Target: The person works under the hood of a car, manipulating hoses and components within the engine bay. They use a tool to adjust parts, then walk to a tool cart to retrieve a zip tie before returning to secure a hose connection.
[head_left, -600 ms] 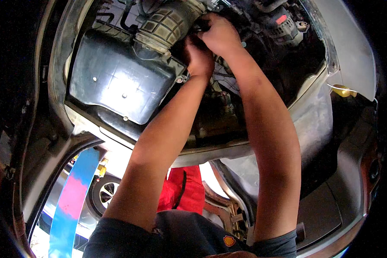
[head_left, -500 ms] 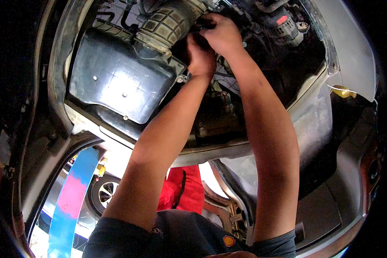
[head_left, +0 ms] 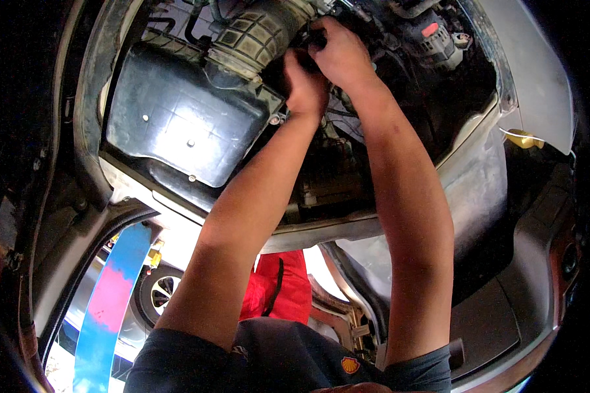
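ribbed duct (head_left: 261, 36) | just left of both hands (head_left: 307, 86) (head_left: 343, 56) | grasp: cannot tell (deep shadow there)

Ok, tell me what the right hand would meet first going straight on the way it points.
The right hand would probably meet the ribbed hose first, near its upper end, up and to the left in the picture, though depth there is hard to judge.

In the lower left of the frame, a curved blue-and-pink strip (head_left: 108, 304) shows left of a spoked wheel (head_left: 164, 292); red cloth (head_left: 294, 285) fills the lower middle; a yellow piece (head_left: 526, 141) sits at right.
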Tool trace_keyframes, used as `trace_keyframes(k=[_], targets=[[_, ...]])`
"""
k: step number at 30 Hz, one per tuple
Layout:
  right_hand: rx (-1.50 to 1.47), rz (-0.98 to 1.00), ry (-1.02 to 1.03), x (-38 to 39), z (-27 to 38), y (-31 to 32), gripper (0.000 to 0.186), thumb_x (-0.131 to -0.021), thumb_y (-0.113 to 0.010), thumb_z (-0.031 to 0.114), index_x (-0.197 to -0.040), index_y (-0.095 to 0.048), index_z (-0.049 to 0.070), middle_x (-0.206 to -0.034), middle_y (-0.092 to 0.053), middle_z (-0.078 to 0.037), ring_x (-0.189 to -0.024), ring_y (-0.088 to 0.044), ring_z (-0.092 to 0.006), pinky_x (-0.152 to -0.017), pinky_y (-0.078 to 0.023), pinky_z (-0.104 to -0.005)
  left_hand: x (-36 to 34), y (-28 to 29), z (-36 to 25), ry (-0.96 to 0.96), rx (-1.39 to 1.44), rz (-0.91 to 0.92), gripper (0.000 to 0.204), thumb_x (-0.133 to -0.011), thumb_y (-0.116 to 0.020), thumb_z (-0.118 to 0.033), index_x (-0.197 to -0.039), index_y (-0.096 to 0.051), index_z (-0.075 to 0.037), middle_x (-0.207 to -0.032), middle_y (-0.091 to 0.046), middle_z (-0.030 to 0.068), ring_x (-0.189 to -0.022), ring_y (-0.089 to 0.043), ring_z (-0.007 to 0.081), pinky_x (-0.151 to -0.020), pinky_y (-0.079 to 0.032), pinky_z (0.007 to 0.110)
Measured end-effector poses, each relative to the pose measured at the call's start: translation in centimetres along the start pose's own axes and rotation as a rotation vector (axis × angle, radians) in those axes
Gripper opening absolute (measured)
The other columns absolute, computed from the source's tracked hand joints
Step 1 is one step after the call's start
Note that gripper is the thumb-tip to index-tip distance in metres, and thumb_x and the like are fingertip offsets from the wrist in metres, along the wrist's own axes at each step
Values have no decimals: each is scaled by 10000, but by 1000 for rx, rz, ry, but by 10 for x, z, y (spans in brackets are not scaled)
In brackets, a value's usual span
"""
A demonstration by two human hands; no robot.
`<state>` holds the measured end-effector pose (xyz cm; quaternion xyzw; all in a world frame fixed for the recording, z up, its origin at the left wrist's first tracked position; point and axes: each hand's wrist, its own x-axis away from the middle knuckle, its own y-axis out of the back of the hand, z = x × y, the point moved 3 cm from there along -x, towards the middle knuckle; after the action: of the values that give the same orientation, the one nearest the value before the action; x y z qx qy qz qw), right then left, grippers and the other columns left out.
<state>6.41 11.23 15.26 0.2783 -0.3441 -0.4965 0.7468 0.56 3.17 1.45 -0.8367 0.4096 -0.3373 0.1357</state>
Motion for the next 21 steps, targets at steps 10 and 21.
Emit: trace_keyframes(k=[10,21], targets=[[-57,33,-132,7,-4,-6,437,-820,-714,225,-1222,-597,97,-1121,-678,-175,-1036,-645,-381,-885,-513,-448,29,-46,-65,-52,-255,116,494,-1027,-330,-386,-1358,-469,-46,-1312,-567,119,-1177,-544,255,-1028,-414,381],[156,120,64,3,-9,16,442,-790,-613,136,-1230,-632,106,-1064,-689,-204,-993,-663,-387,-881,-532,-474,17,-36,-50,-249,-472,127,421,-1011,-363,-314,-1276,-535,-37,-1217,-617,92,-1126,-547,233,-1035,-382,391]])
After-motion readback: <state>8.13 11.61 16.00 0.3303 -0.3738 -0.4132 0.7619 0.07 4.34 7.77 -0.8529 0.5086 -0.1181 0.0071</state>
